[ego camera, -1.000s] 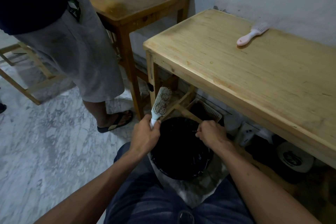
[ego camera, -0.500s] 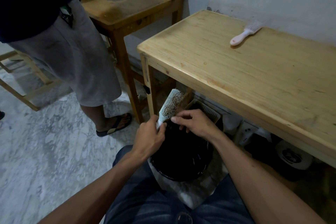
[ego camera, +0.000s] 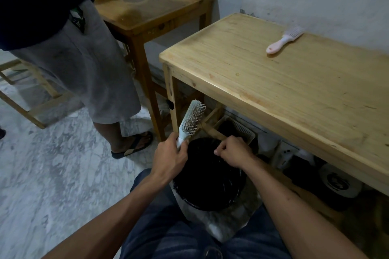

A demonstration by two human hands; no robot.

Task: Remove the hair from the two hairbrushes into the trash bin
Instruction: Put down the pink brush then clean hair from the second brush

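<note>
Two brushes matter, and they sit well apart. Largest in view is the pale wooden table [ego camera: 294,99], which bears the small pink-handled brush [ego camera: 283,40] near its far edge by the wall; that one seems parked there out of the way until its turn comes. Below the table's near edge, between the seated person's knees, stands the round black-lined trash bin [ego camera: 208,176], placed so that anything dropped from the hands falls straight in. The left hand [ego camera: 170,157] is wrapped around the handle of the white paddle hairbrush with metal pins [ego camera: 192,120], tilting its head up and away so the pins face the other hand; dark hair is tangled among them. The right hand [ego camera: 232,152] hovers over the bin's mouth with fingers curled and thumb pressed to fingertip, probably pinching a strand of pulled hair, though against the black liner I cannot make the strand out.
</note>
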